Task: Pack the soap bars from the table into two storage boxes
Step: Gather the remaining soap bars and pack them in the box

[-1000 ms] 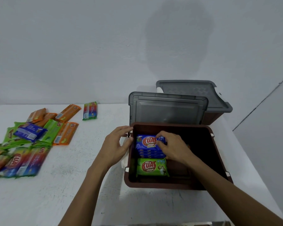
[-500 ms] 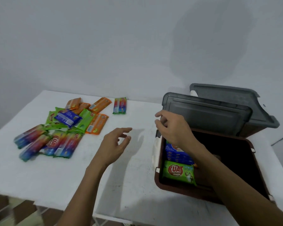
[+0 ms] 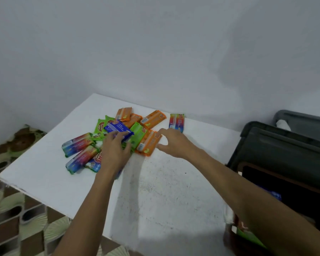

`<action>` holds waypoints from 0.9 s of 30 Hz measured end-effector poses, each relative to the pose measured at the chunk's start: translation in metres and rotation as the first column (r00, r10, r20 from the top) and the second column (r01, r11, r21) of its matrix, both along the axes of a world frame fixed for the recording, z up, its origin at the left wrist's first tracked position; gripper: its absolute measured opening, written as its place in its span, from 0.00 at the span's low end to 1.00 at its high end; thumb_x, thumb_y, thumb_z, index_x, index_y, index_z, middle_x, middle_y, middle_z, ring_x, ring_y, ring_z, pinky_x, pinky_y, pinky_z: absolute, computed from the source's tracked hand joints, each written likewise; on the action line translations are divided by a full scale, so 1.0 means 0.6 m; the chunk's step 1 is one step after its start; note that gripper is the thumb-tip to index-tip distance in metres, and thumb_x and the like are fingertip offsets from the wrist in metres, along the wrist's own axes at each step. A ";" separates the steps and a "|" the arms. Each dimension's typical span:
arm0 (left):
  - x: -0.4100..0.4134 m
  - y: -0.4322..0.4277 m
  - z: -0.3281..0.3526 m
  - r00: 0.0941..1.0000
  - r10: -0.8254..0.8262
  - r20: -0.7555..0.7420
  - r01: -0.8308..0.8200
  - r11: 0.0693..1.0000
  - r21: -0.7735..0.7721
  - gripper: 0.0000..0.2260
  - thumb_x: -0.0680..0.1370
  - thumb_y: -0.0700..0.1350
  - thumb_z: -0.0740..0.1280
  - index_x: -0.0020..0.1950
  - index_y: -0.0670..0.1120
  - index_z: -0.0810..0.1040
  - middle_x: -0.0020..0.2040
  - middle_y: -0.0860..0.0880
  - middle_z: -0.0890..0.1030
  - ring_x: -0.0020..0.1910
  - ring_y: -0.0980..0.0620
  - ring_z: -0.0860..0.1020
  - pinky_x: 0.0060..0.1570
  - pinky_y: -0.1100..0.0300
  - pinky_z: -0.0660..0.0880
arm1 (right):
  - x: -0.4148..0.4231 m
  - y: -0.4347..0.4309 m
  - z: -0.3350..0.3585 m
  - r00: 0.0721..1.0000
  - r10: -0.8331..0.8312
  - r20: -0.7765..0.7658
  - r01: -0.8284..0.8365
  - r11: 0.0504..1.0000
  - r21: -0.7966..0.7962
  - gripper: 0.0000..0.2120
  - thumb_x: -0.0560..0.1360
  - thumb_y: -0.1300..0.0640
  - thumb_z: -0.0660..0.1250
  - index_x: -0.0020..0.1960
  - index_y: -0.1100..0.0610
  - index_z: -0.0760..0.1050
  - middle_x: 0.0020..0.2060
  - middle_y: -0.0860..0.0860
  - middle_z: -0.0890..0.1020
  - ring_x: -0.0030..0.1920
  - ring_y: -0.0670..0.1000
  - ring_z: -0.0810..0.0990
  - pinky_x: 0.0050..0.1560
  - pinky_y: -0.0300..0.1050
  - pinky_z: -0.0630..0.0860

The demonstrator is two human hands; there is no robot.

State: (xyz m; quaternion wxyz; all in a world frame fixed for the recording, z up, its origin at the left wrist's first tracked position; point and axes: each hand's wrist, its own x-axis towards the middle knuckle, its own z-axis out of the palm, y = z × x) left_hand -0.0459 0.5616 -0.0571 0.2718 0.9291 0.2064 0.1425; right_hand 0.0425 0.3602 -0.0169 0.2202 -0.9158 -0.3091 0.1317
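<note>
Several wrapped soap bars lie in a pile at the far left of the white table (image 3: pixel 164 191): orange, green, rainbow and one blue soap bar (image 3: pixel 118 128) on top. My left hand (image 3: pixel 115 150) rests over the pile, its fingertips curled over the near edge of that blue bar. To the right, my right hand (image 3: pixel 174 143) is spread, thumb and fingers apart at the end of an orange soap bar (image 3: pixel 148 143). The brown storage box (image 3: pixel 266 174) sits at the right edge; a blue bar (image 3: pixel 273 195) and a green bar (image 3: pixel 248 235) show inside, partly hidden by my right arm.
A grey lid (image 3: pixel 284 145) leans at the back of the brown box. Behind it stands a second box under a grey lid (image 3: pixel 303 121). A single rainbow bar (image 3: pixel 176 122) lies apart near the wall. Patterned floor shows past the table's left edge.
Both hands left the brown box and moved left to the pile. The left hand reached the blue bar, the right hand the orange bar. The view swung left.
</note>
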 end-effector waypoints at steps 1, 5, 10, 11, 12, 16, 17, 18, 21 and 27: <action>0.007 0.008 -0.002 0.999 0.009 -0.031 -0.008 1.000 0.025 0.19 0.77 0.49 0.68 0.68 0.50 0.74 0.69 0.41 0.68 0.67 0.41 0.67 0.62 0.46 0.69 | 0.009 0.016 -0.012 1.000 0.026 -0.014 -0.027 0.999 -0.030 0.22 0.75 0.46 0.67 0.67 0.52 0.71 0.58 0.55 0.77 0.56 0.55 0.77 0.54 0.52 0.77; 0.032 0.034 -0.016 0.986 -0.011 -0.168 0.031 0.993 0.118 0.24 0.78 0.55 0.65 0.73 0.55 0.66 0.75 0.41 0.59 0.72 0.37 0.58 0.66 0.40 0.64 | 0.034 0.067 -0.055 0.996 0.083 -0.045 -0.088 0.989 -0.117 0.32 0.71 0.42 0.70 0.71 0.49 0.65 0.61 0.55 0.73 0.61 0.57 0.71 0.58 0.55 0.74; 0.056 0.050 -0.030 0.970 -0.005 -0.243 0.064 0.970 0.234 0.24 0.79 0.58 0.60 0.75 0.57 0.62 0.75 0.40 0.59 0.69 0.35 0.59 0.66 0.42 0.63 | 0.051 0.098 -0.087 0.992 0.120 -0.032 -0.124 0.971 -0.204 0.42 0.67 0.36 0.72 0.73 0.52 0.60 0.67 0.56 0.67 0.67 0.58 0.66 0.63 0.57 0.70; 0.059 0.053 -0.031 0.969 0.003 -0.246 0.066 0.959 0.275 0.23 0.80 0.59 0.58 0.75 0.57 0.62 0.74 0.40 0.60 0.68 0.35 0.61 0.65 0.43 0.63 | 0.052 0.102 -0.090 0.992 0.126 -0.018 -0.127 0.967 -0.221 0.43 0.66 0.35 0.72 0.73 0.52 0.59 0.65 0.57 0.69 0.65 0.58 0.67 0.62 0.56 0.70; 0.063 0.056 -0.034 0.968 0.010 -0.250 0.071 0.948 0.311 0.23 0.80 0.59 0.57 0.75 0.58 0.62 0.73 0.39 0.61 0.66 0.35 0.62 0.64 0.44 0.63 | 0.053 0.105 -0.091 0.991 0.134 0.002 -0.130 0.962 -0.239 0.44 0.66 0.35 0.72 0.73 0.53 0.59 0.64 0.57 0.70 0.64 0.58 0.68 0.60 0.55 0.71; 0.073 0.066 -0.041 0.956 0.019 -0.293 0.103 0.913 0.396 0.22 0.81 0.60 0.53 0.75 0.60 0.60 0.71 0.38 0.62 0.63 0.35 0.65 0.60 0.44 0.66 | 0.056 0.106 -0.085 0.988 0.149 0.036 -0.136 0.960 -0.246 0.39 0.67 0.39 0.72 0.70 0.54 0.60 0.59 0.58 0.73 0.60 0.58 0.69 0.56 0.54 0.72; 0.075 0.067 -0.041 0.953 0.009 -0.304 0.123 0.903 0.412 0.21 0.81 0.59 0.52 0.74 0.60 0.60 0.70 0.37 0.63 0.62 0.36 0.65 0.59 0.45 0.66 | 0.057 0.103 -0.082 0.987 0.157 0.031 -0.144 0.957 -0.252 0.39 0.67 0.40 0.72 0.70 0.53 0.60 0.58 0.58 0.73 0.60 0.58 0.68 0.56 0.54 0.72; 0.076 0.066 -0.041 0.951 -0.007 -0.310 0.145 0.894 0.424 0.20 0.81 0.58 0.51 0.73 0.59 0.61 0.69 0.36 0.64 0.62 0.36 0.65 0.57 0.45 0.66 | 0.059 0.101 -0.078 0.987 0.161 0.016 -0.151 0.955 -0.256 0.38 0.67 0.40 0.72 0.70 0.51 0.60 0.57 0.58 0.73 0.59 0.58 0.68 0.55 0.54 0.72; 0.073 0.051 -0.035 0.960 -0.041 -0.277 0.147 0.916 0.373 0.17 0.82 0.52 0.54 0.71 0.55 0.64 0.67 0.35 0.65 0.64 0.35 0.64 0.57 0.45 0.65 | 0.066 0.090 -0.076 0.990 0.115 -0.079 -0.127 0.975 -0.180 0.36 0.65 0.37 0.70 0.69 0.42 0.63 0.54 0.56 0.74 0.56 0.57 0.72 0.53 0.53 0.76; 0.062 0.022 -0.019 0.999 -0.044 -0.005 0.044 0.995 0.085 0.15 0.80 0.38 0.56 0.65 0.51 0.67 0.64 0.35 0.68 0.59 0.33 0.69 0.51 0.42 0.73 | 0.047 0.046 -0.034 0.852 0.010 -0.523 0.156 0.949 0.273 0.15 0.76 0.48 0.65 0.62 0.45 0.71 0.57 0.50 0.77 0.55 0.50 0.77 0.55 0.51 0.79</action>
